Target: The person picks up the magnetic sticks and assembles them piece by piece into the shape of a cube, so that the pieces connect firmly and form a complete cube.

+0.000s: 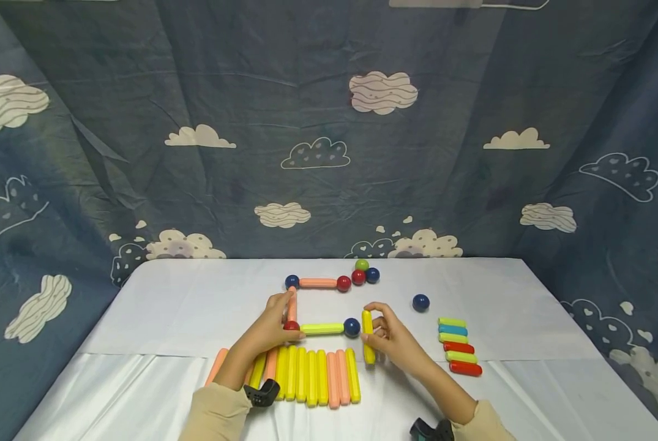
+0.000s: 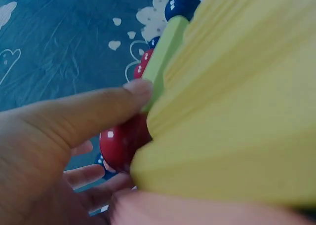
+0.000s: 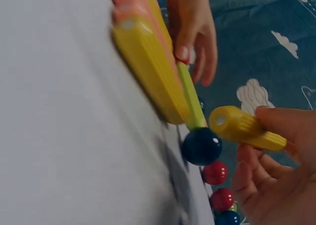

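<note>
A frame of rods and balls lies on the white table. Around its red ball point(image 1: 292, 326) my left hand point(image 1: 268, 327) curls, thumb laid on the end of the yellow-green rod point(image 1: 322, 329), fingers along the upright orange rod point(image 1: 292, 305). At that yellow-green rod's right end sits a dark blue ball point(image 1: 352, 327). Just right of this ball, my right hand point(image 1: 392, 337) pinches a yellow rod point(image 1: 368, 337) between thumb and fingers, apart from the ball. In the right wrist view the held yellow rod point(image 3: 242, 126) shows a round silvery spot on its end.
A row of yellow and orange rods point(image 1: 306, 376) lies nearest me, partly behind my left forearm. Short coloured rods point(image 1: 456, 346) are stacked in a column at right. One blue ball point(image 1: 420, 302) lies alone; several balls point(image 1: 358, 277) cluster at the back, beside another orange rod point(image 1: 317, 283).
</note>
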A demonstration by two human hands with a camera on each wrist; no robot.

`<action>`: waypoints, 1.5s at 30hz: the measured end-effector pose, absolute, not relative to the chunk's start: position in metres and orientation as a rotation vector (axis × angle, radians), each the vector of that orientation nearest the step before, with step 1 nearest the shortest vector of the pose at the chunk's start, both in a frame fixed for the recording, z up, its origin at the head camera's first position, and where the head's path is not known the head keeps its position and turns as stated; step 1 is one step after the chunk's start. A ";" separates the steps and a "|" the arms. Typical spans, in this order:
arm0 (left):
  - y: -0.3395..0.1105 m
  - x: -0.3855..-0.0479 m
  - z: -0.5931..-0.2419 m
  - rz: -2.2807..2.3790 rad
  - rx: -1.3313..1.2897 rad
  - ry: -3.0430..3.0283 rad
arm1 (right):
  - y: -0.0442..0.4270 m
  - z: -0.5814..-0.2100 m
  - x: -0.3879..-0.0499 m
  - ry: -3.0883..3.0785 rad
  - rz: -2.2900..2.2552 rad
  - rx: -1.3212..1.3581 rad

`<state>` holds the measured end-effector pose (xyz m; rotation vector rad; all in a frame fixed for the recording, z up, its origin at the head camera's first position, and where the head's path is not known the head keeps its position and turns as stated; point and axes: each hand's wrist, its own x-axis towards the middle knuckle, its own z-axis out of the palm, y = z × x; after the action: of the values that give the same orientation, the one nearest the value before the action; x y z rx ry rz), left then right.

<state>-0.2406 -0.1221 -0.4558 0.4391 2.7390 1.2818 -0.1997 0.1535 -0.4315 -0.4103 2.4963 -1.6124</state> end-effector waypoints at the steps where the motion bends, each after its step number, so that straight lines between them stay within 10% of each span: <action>1: -0.123 -0.241 -0.456 1.281 0.418 2.723 | 0.152 -0.426 -0.204 2.488 -1.675 -0.385; 14: -0.125 -0.243 -0.461 1.261 0.362 2.701 | 0.134 -0.442 -0.280 2.433 -1.922 -0.176; 45: -0.126 -0.245 -0.458 1.327 0.349 2.703 | 0.125 -0.454 -0.311 2.458 -1.639 -0.149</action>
<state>-0.2446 -0.1260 -0.4580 0.3492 2.7026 1.3273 -0.3109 0.1253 -0.4542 -0.1492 2.4577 -1.6392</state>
